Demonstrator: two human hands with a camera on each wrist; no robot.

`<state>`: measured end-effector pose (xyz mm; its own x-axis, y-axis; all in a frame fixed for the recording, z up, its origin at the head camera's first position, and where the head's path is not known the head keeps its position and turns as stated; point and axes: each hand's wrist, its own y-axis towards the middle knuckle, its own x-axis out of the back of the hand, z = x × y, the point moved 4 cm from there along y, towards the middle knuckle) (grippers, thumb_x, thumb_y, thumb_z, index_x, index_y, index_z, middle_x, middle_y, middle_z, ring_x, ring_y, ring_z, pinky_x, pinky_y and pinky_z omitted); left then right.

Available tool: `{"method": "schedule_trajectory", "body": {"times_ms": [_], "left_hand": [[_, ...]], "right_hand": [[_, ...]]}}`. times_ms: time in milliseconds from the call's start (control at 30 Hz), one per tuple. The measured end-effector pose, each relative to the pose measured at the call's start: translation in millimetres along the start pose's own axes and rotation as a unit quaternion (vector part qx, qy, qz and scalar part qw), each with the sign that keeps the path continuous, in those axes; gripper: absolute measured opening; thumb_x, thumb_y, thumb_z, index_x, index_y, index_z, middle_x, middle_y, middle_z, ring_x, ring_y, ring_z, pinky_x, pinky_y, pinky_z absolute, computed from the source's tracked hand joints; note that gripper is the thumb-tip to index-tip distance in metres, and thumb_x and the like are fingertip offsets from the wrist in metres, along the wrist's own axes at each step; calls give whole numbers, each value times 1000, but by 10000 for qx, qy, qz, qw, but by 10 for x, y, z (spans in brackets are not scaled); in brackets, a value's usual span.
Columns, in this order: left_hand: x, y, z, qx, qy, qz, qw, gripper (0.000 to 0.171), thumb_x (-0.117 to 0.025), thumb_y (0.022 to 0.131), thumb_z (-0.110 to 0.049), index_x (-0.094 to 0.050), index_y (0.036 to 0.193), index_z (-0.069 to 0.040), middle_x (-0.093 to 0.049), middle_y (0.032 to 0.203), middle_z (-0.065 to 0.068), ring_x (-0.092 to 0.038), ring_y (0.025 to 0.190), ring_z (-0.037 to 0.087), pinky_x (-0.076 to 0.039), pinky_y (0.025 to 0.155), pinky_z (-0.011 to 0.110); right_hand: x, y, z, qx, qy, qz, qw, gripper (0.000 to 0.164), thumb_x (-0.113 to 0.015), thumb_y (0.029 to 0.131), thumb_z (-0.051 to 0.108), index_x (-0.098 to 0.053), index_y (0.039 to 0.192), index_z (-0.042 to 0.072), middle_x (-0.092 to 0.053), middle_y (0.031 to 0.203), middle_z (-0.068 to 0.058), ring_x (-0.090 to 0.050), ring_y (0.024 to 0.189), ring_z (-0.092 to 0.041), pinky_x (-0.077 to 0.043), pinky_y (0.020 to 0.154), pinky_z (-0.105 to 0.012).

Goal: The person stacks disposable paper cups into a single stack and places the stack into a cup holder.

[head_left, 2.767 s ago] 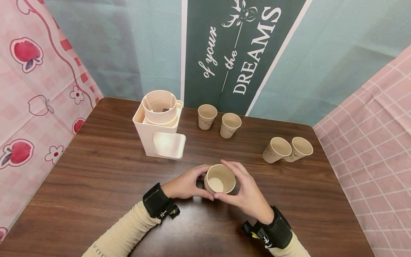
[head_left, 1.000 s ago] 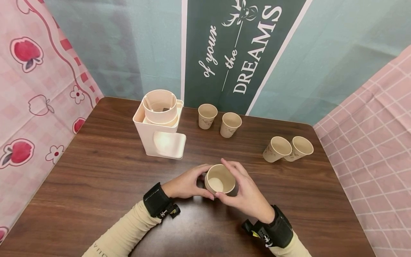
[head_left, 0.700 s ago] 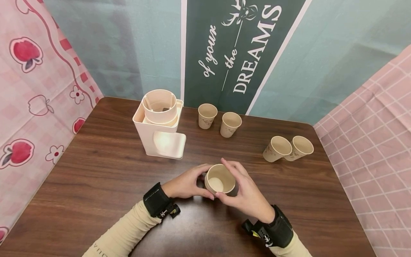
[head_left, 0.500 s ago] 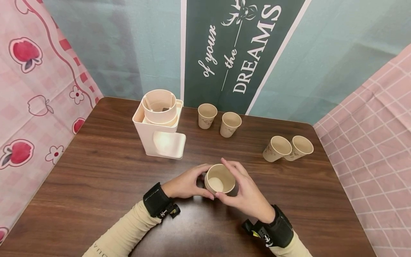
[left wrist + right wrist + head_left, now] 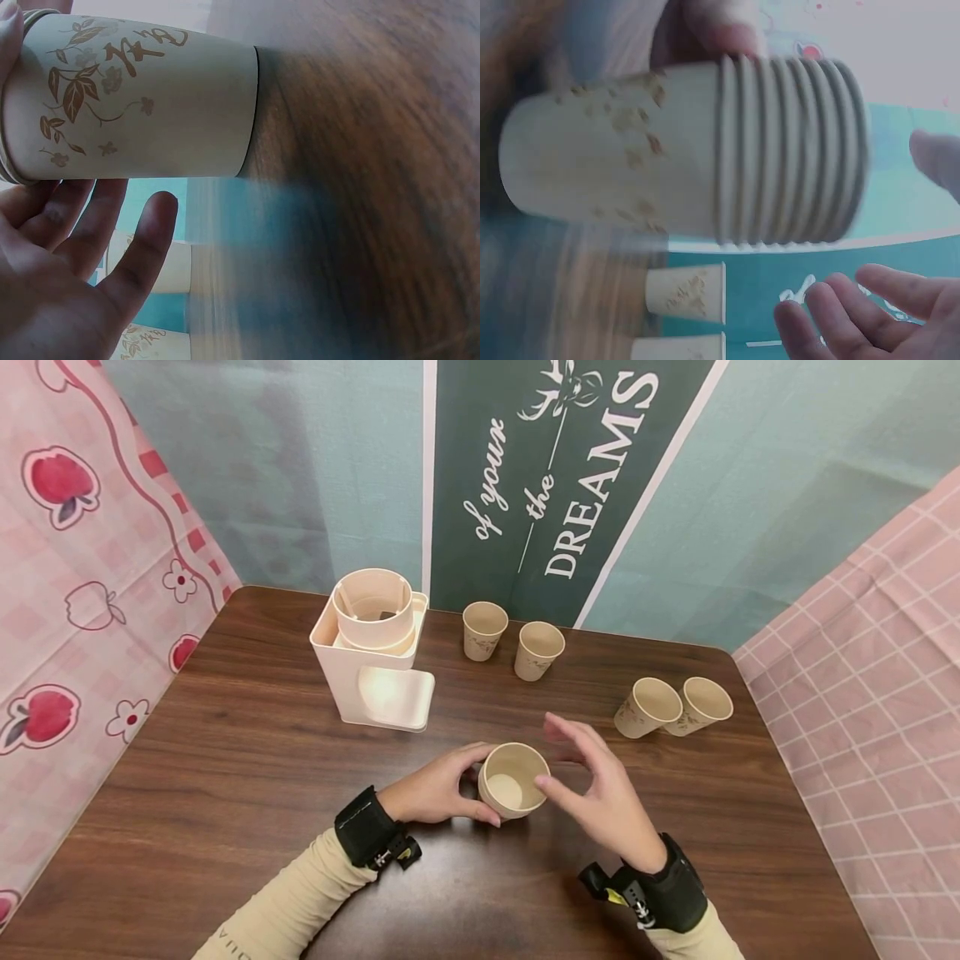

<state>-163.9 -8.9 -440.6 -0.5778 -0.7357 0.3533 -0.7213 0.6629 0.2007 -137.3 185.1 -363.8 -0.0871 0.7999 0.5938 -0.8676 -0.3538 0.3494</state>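
A stack of beige paper cups (image 5: 512,781) stands upright on the table in the head view. My left hand (image 5: 433,789) holds it from the left, thumb round the near side. Several nested rims show on the paper cup stack (image 5: 682,150) in the right wrist view, and a brown leaf print decorates its side. The left wrist view shows the stack's base (image 5: 217,112) against the wood. To the right of the stack is my right hand (image 5: 603,793), fingers spread, holding nothing. Its thumb overlaps the rim in the head view but appears apart in the right wrist view.
A cream cup-dispenser-like box (image 5: 341,681) with a round tube on top and a side ledge stands back left. Two single cups, a left one (image 5: 482,639) and a right one (image 5: 534,658), stand behind. Two more cups (image 5: 637,718) are at right. Fabric (image 5: 247,485) hangs behind the table.
My right hand has let go of the paper cup stack and moved slightly right, its fingers opening away. The left hand and the stack have stayed in place.
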Motion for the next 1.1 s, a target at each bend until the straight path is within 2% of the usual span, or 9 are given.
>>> {"method": "schedule_trajectory", "body": {"times_ms": [100,200,333,500,633,767,867,1000,1100], "left_hand": [[-1,2,-4,16,-8,0,10000,81,-80,68,-42,-48,138,-14,-53,131,-3,-52,115,11,-47,94,27],[1,0,-3,42,5,-5,10000,82,-80,68,-42,-48,138,-15,-53,132,-3,-52,115,11,-47,93,27],[3,-3,-1,22,27,0,10000,83,-80,68,-42,-48,139,-14,-53,132,-3,-51,115,11,-48,93,27],[0,-4,7,1,45,-5,10000,83,-79,68,-44,-48,138,-14,-53,132,-3,-51,115,10,-48,93,26],[2,0,6,-27,63,-11,10000,83,-79,68,-45,-48,139,-13,-53,133,-2,-51,116,11,-48,93,27],[4,-1,7,17,59,3,10000,83,-79,68,-45,-48,138,-14,-53,133,-3,-51,116,10,-48,93,26],[4,-4,7,40,74,16,10000,83,-79,68,-45,-48,138,-14,-53,131,-4,-51,115,9,-47,93,27],[4,-8,6,51,31,22,10000,82,-79,68,-43,-47,139,-15,-54,130,-5,-51,114,9,-48,93,28],[5,-10,6,80,-38,27,10000,82,-80,69,-41,-47,139,-15,-53,131,-5,-51,115,9,-48,94,29]], "right_hand": [[131,19,-17,-25,217,-376,9991,64,-72,81,6,-48,140,11,-55,126,-6,-53,114,-14,-50,91,-33],[275,44,-21,25,427,-780,9960,61,-69,80,-5,-50,137,4,-56,125,-8,-53,114,-17,-50,90,-28],[493,75,-47,21,877,-1355,9869,57,-65,78,-14,-50,132,-6,-57,123,-8,-52,113,-22,-49,89,-25],[795,95,-132,243,1622,-2044,9651,50,-60,78,-20,-49,127,-16,-56,122,-17,-50,113,-28,-49,88,-24],[1038,106,-236,335,1816,-2615,9474,48,-60,78,-19,-50,125,-16,-56,121,-20,-51,110,-28,-49,87,-23],[1254,124,-408,360,1918,-3179,9278,47,-62,76,-18,-53,122,-15,-57,118,-18,-55,106,-24,-48,89,-24],[1402,123,-585,192,1702,-3652,9150,45,-65,76,-15,-56,120,-11,-58,117,-15,-54,107,-22,-46,91,-24],[1577,92,-863,-487,1056,-4220,8991,47,-70,76,-6,-59,121,0,-56,120,-11,-50,112,-21,-43,93,-25],[1688,59,-1083,-1025,691,-4460,8864,51,-71,77,-1,-57,125,6,-53,125,-7,-47,116,-18,-39,96,-23]]}}
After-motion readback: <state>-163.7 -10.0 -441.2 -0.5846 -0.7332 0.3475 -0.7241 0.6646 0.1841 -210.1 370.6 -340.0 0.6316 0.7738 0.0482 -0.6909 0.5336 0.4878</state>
